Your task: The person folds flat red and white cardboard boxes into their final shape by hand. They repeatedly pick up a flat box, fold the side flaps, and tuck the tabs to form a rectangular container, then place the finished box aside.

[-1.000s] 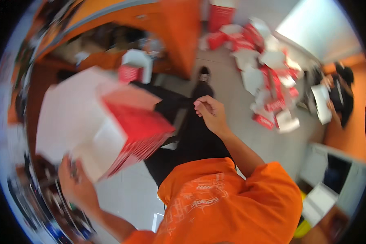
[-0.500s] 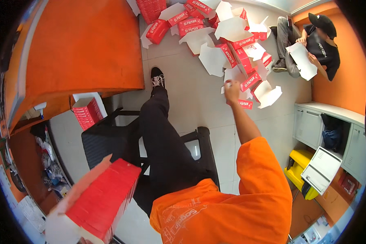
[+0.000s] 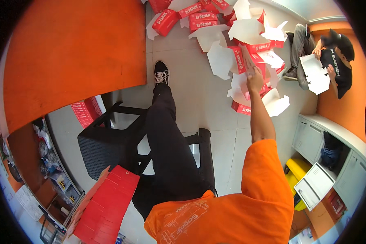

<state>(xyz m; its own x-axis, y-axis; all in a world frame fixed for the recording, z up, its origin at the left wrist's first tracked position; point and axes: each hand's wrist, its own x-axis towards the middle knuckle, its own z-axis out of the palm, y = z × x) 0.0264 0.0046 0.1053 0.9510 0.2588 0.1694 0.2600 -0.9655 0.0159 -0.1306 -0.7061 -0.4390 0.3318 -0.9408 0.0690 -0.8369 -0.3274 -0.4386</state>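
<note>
My right hand [image 3: 255, 79] reaches out to the heap of red and white cardboard boxes. Its fingers are closed on a food box [image 3: 248, 61], seen nearly edge-on and somewhat blurred. Beside it lie an open box with a white lid [image 3: 220, 61] and another red box [image 3: 241, 107] at the near end of the heap. At the lower left, a stack of nested red boxes [image 3: 105, 205] leans at a slant, close to my body. My left hand does not show; the stack or the picture's rim hides it.
A black plastic stool [image 3: 103, 148] stands left of my leg, with another red box stack [image 3: 85, 112] behind it. An orange table [image 3: 77, 53] fills the upper left. At the right a seated person [image 3: 339, 61] holds a white box blank [image 3: 314, 75], near grey lockers [image 3: 311, 130].
My right hand has moved further into the heap and closed on a box. My view has shifted. The stack at the lower left has turned more upright, and the seated person's box blank has tilted.
</note>
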